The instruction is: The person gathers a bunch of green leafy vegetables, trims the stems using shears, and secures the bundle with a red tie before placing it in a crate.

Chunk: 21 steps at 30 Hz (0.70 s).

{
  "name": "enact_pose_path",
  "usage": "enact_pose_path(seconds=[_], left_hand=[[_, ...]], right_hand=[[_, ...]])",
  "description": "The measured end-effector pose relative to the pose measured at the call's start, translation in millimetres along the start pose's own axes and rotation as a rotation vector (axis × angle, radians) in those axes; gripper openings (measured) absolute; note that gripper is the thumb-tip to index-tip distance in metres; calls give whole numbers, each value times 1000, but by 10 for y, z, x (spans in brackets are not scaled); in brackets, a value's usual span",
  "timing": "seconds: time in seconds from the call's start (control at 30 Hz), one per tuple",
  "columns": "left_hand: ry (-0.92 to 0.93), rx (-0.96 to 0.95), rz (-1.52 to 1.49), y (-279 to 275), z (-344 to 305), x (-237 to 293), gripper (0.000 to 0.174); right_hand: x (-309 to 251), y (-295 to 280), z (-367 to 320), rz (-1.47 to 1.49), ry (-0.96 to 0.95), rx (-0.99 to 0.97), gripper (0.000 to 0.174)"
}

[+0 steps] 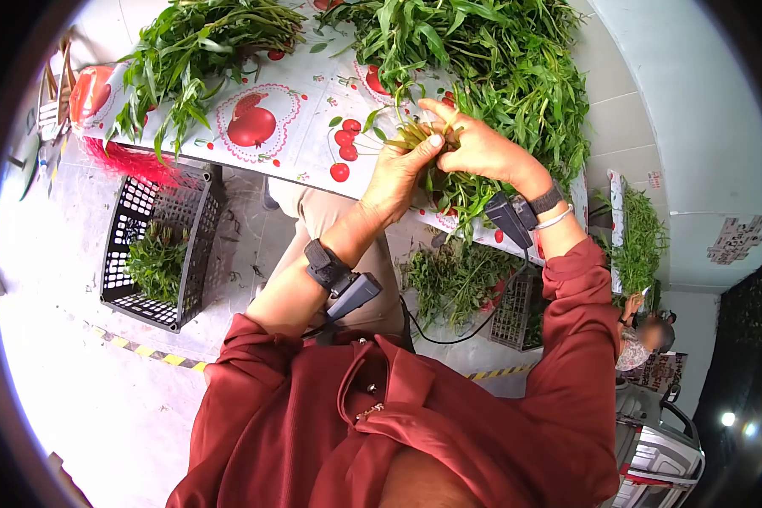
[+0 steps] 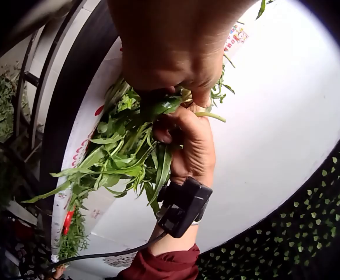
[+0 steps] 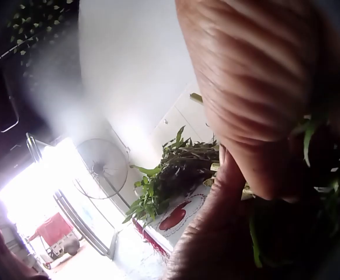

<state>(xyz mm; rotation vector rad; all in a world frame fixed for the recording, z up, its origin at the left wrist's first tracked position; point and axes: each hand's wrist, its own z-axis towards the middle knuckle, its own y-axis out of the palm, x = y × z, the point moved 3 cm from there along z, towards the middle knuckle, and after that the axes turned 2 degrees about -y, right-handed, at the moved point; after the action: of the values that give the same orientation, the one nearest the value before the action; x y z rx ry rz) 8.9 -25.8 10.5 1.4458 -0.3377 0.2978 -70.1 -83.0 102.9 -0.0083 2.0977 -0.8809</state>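
Observation:
Both hands meet at the table's near edge around one bunch of long-leaved greens (image 1: 413,135), which look like water spinach. My left hand (image 1: 391,182) grips the bunch from below, its thumb laid along the stems. From the other side, my right hand (image 1: 489,154) curls its thumb and fingers around the same stems. In the left wrist view the leaves (image 2: 120,154) hang down beside the right hand (image 2: 196,143), and one cut stem (image 2: 211,116) sticks out past the fingers. The right wrist view shows mostly palm, with the held greens dark behind it.
A big heap of greens (image 1: 516,59) covers the table's right side; a smaller pile (image 1: 207,46) lies left on the fruit-print tablecloth (image 1: 300,110). Below stand a black crate (image 1: 190,279) with greens and another crate (image 1: 510,317). A cable (image 1: 457,340) hangs near my lap.

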Motion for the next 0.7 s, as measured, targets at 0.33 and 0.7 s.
enact_pose_path(seconds=[0.33, 0.7], left_hand=[[-5, 5, 115, -15, -6, -21, 29], [129, 98, 95, -46, 34, -50, 26]], right_hand=[[111, 92, 125, -76, -50, 2, 91], [-183, 1, -214, -521, -220, 207, 73]])
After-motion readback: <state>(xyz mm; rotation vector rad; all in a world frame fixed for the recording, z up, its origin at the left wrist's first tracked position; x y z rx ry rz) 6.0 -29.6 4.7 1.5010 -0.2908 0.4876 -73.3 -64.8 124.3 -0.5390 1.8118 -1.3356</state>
